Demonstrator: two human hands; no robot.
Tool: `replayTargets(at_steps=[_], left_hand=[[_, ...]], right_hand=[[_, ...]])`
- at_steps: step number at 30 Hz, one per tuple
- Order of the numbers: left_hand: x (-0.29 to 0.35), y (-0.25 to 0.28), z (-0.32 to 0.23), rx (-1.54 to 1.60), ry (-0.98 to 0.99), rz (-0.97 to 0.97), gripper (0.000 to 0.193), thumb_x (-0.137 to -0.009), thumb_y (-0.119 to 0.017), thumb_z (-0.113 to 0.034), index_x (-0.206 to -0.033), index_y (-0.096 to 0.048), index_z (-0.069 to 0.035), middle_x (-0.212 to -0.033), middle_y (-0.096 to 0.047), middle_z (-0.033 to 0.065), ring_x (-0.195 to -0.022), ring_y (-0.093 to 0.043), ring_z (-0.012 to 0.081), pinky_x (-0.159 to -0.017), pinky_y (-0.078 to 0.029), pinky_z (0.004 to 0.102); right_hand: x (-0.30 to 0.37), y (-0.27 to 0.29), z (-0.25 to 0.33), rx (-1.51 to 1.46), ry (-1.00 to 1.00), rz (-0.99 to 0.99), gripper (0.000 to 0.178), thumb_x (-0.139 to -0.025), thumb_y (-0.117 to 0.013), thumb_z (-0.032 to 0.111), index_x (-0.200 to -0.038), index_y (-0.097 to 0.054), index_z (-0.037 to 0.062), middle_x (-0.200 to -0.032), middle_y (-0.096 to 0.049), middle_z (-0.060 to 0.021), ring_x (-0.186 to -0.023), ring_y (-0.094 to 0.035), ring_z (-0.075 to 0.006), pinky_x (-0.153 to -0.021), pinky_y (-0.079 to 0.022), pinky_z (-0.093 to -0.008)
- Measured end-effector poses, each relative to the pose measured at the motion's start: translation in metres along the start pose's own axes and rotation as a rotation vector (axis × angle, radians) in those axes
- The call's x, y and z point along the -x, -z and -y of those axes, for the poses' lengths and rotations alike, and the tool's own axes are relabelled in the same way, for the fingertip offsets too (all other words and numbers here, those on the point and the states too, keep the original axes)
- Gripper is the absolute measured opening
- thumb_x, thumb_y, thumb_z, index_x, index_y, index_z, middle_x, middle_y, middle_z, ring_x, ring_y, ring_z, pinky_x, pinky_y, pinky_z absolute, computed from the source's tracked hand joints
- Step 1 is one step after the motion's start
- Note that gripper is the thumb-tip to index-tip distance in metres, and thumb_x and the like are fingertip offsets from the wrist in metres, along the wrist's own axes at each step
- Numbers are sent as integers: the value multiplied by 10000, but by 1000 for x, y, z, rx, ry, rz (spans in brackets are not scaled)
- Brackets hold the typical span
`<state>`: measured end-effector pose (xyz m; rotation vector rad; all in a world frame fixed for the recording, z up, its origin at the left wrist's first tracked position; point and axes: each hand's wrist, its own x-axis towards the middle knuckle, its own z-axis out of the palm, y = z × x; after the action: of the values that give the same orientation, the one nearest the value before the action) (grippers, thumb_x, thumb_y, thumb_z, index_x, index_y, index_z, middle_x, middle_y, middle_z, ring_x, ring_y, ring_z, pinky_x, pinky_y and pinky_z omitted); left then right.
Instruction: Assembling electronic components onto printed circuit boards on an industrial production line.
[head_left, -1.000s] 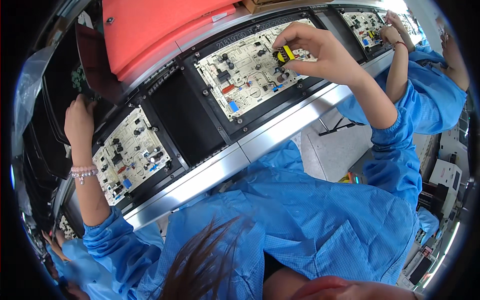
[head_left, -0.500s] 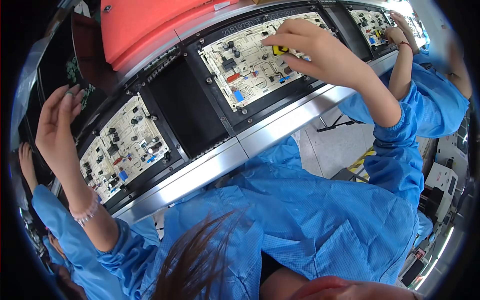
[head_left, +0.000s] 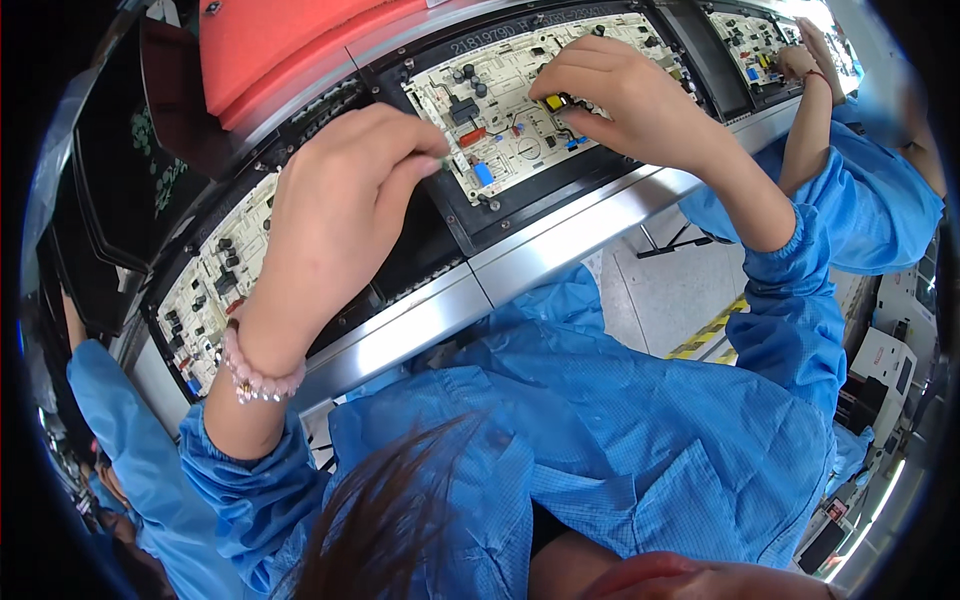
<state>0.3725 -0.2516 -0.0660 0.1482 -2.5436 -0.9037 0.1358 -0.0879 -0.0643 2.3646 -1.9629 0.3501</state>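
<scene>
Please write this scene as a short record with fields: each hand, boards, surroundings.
Left hand: the left hand is at the left end of the middle board, thumb and forefinger close; anything between them is too blurred to tell
Right hand: the right hand has its fingers around a yellow-and-black component over the middle board; firmness of grip unclear
Left board: the left board is partly hidden behind the left hand
Front: metal rail

1. Before me, a circuit board (head_left: 535, 150) lies in a tray (head_left: 560, 195).
2. My left hand (head_left: 350, 190) is at its left edge, my right hand (head_left: 640, 100) over its middle.
3. Another board (head_left: 208, 292) lies left.
</scene>
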Motion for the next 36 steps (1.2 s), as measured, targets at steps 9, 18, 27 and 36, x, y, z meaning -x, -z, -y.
replayTargets(at_steps=[9,18,27,36], left_hand=[[-27,-20,-5,-74,17,36,83,-819,-650,-58,-896,-641,-28,-918,-611,108,-904,-599,313,-798,-498,399],[-38,-36,1,-180,-83,23,86,-803,-666,-36,-865,-617,-5,-1098,-556,110,-1069,-534,305,-926,-442,384],[-51,-48,0,-250,-172,7,53,-747,-668,-39,-783,-670,0,-1088,-581,127,-1080,-530,306,-950,-433,399],[-61,-59,-3,-269,-119,94,52,-734,-710,-62,-763,-704,-20,-1187,-578,134,-1184,-500,310,-1023,-399,397]], right_hand=[[12,2,-15,-34,2,-15,357,-712,-752,34,-1057,-675,82,-1028,-658,-60,-1005,-575,-251,-872,-480,-376],[20,-6,-23,-57,-23,-60,298,-702,-755,36,-990,-687,74,-1032,-670,-42,-1035,-560,-251,-903,-452,-385],[14,1,-18,13,-38,-46,254,-713,-750,56,-960,-695,74,-990,-664,-40,-976,-552,-247,-896,-434,-385],[11,22,-22,-96,35,37,215,-762,-728,188,-968,-697,135,-917,-575,-74,-876,-509,-281,-785,-412,-376]])
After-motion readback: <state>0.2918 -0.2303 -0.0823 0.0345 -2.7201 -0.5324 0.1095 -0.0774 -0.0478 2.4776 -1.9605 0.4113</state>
